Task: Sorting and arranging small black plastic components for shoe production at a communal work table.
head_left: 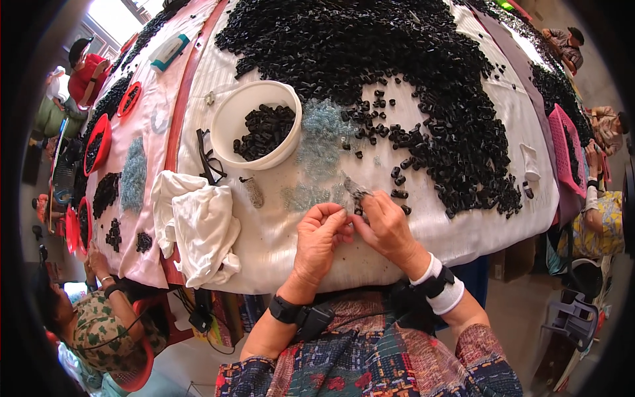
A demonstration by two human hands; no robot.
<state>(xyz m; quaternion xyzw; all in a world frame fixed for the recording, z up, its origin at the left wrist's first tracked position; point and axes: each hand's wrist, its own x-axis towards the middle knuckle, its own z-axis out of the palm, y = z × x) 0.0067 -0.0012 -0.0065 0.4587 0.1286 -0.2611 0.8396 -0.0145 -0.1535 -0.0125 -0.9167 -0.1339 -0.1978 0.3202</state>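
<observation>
My left hand (317,241) and my right hand (387,228) meet low over the near part of the white-covered table. Thumbs and fingertips of both are pinched together, and whatever small thing lies between them is too hidden to name. A grey speckled piece, like a knitted finger cover (356,188), sticks out at my right index finger; I cannot tell if it is worn or held. Just beyond the hands lie pale blue-clear small pieces (321,142) in a loose pile. Several small black plastic parts (400,180) are scattered to the right of it.
A white bowl (221,122) of black parts stands beyond my left hand. Left of it lie a black strap (206,159), a white cloth (198,228) and a grey speckled piece (253,192). A large black heap (370,46) spreads behind. People sit along both sides, near a pink basket (562,149).
</observation>
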